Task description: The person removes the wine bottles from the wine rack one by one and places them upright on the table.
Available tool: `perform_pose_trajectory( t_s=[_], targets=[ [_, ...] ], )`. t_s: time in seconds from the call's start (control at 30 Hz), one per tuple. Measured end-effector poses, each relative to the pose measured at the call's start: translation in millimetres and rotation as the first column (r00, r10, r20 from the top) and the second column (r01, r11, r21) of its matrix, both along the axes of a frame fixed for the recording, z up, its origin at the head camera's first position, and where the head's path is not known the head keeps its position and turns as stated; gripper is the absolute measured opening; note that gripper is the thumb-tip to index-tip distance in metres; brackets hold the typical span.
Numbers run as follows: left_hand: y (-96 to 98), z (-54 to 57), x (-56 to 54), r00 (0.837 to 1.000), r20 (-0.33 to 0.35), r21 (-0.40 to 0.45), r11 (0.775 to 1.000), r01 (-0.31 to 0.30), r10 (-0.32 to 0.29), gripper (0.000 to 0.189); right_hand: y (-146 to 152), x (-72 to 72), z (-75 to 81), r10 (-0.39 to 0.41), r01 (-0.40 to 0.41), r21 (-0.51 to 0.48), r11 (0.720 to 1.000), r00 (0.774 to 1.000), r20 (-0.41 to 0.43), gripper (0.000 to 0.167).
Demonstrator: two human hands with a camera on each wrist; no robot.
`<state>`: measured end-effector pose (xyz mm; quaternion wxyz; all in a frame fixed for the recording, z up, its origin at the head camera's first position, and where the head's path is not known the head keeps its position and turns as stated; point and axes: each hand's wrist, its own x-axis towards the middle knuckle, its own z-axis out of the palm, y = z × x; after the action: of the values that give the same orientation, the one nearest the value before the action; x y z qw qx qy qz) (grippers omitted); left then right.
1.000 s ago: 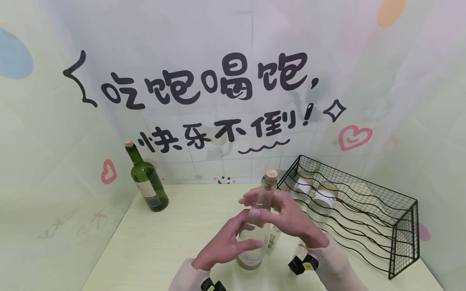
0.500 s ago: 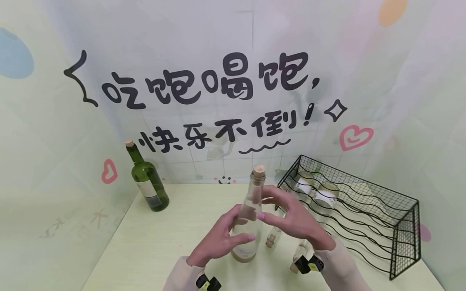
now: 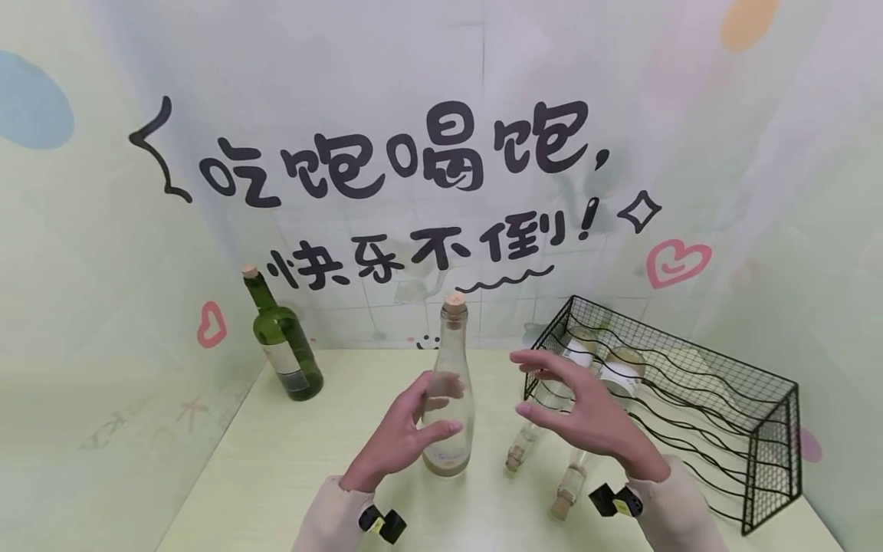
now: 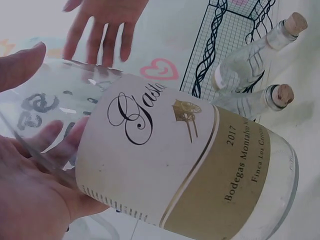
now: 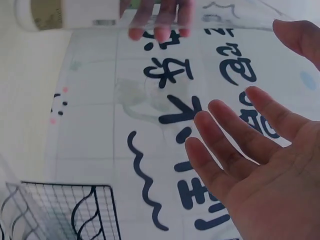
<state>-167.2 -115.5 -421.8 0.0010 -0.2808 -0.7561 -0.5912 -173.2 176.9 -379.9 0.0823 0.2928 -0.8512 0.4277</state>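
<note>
Left grip (image 3: 396, 442): curled round a clear bottle, thumb across the front, fingers behind.

Clear bottle (image 3: 451, 364): held upright near the middle of the scene; whether its base touches the surface cannot be told. Glass, apparently empty; cork (image 3: 454, 307) seated in the neck. Label (image 4: 142, 127): white over gold, dated 2017. Handling, as judged: rigid, moderately heavy, likely slick where bare, breakable if knocked. Best hold: the broad body at the label, where paper should give more purchase; a second hold at the neck would steady it.

Right grip (image 3: 589, 418): holds nothing; fingers spread wide, apart from the bottle, in front of the rack.

Rack (image 3: 773, 448): black wire, wavy bars, standing to the right. Contents: left-hand racked bottle (image 3: 526, 441) and right-hand racked bottle (image 3: 574, 481), both clear, lying with corked necks toward the person.

Worktop (image 3: 276, 468): pale, smooth-looking, probably hard on glass.

Green bottle (image 3: 284, 349): corked, labelled, upright at the back left.

Backdrop: pale, with black lettering (image 3: 448, 249), pink hearts and coloured spots.
</note>
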Motion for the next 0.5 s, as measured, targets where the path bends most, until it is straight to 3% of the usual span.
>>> perform_pose_trajectory(
  t_s=[0.27, 0.5],
  targets=[
    [-19.1, 3.9, -7.7, 0.999, -0.021, 0.04, 0.998, -0.049, 0.05, 0.052, 27, 4.8, -16.5, -0.105, 0.112, 0.077, 0.991, 0.991, -0.084, 0.064],
    [-33.2, 8.2, -15.6, 0.99, -0.053, 0.06, 0.99, -0.125, 0.129, 0.055, 46, 6.2, -24.1, -0.166, 0.187, 0.114, 0.976, 0.971, -0.17, 0.07]
  ],
)
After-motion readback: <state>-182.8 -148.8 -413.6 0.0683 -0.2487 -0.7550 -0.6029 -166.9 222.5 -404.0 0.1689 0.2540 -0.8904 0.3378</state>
